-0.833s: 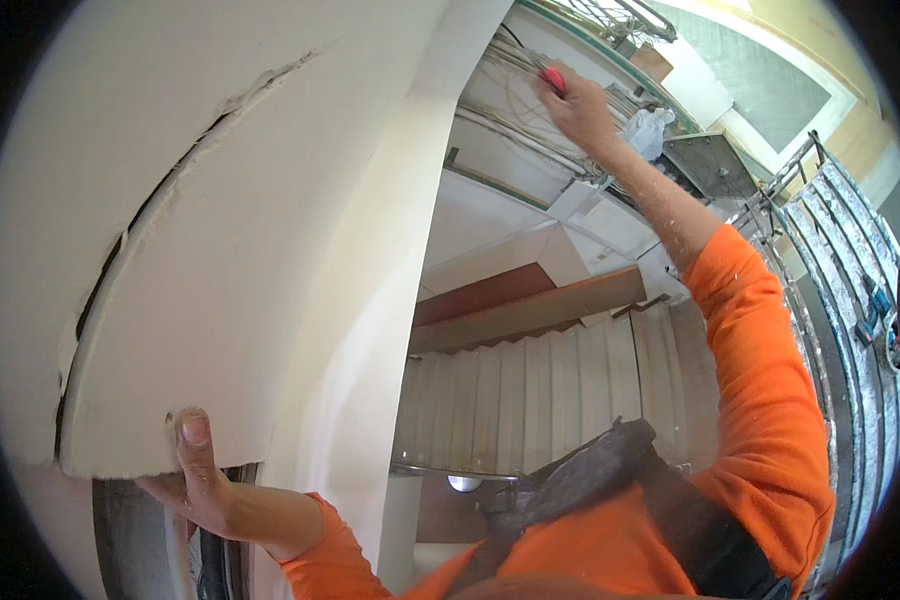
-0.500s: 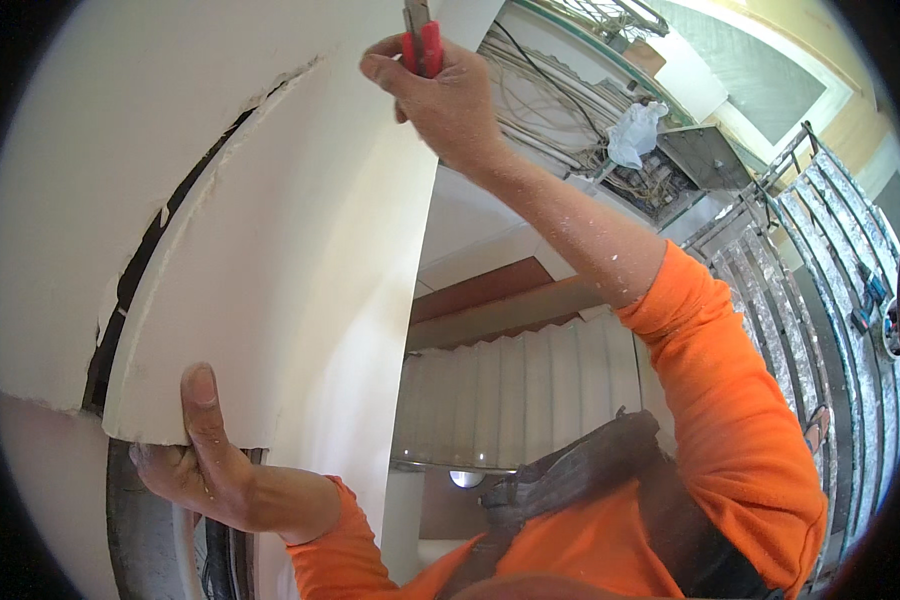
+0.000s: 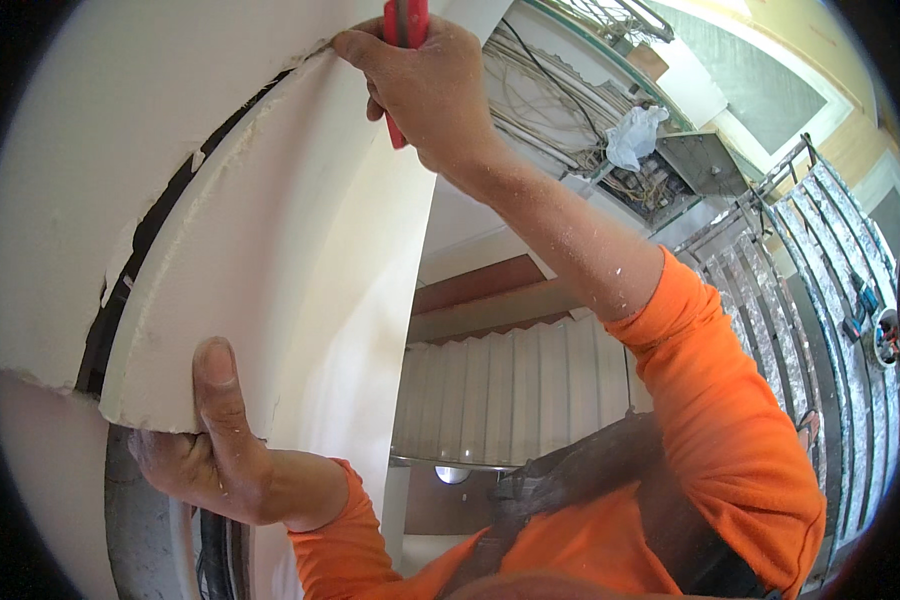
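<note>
A white plasterboard piece [image 3: 240,250] with a rough cut edge stands partly away from the white wall surface [image 3: 100,130]. Between them runs a dark gap [image 3: 155,220], widest toward the lower left. My left hand [image 3: 210,440] grips the board's lower end, thumb on its face and fingers curled behind the edge. Up at the board's far end, my right hand [image 3: 420,90] is closed round a red utility knife [image 3: 407,25]. The knife's upper end runs out of view, and its blade does not show. My right thumb is close to the top of the gap.
Right of the board, cables and pipes [image 3: 550,110] lie in an open recess with a white plastic bag [image 3: 635,137]. Slatted metal scaffold platforms [image 3: 830,270] stand at the right, carrying a bucket of tools [image 3: 885,337]. Corrugated sheeting [image 3: 520,390] lies beyond my body.
My right hand has moved slightly left and tilted the knife, bringing it nearer the gap's top. The board's lower end has shifted up a little with my left hand, and the gap looks wider.
</note>
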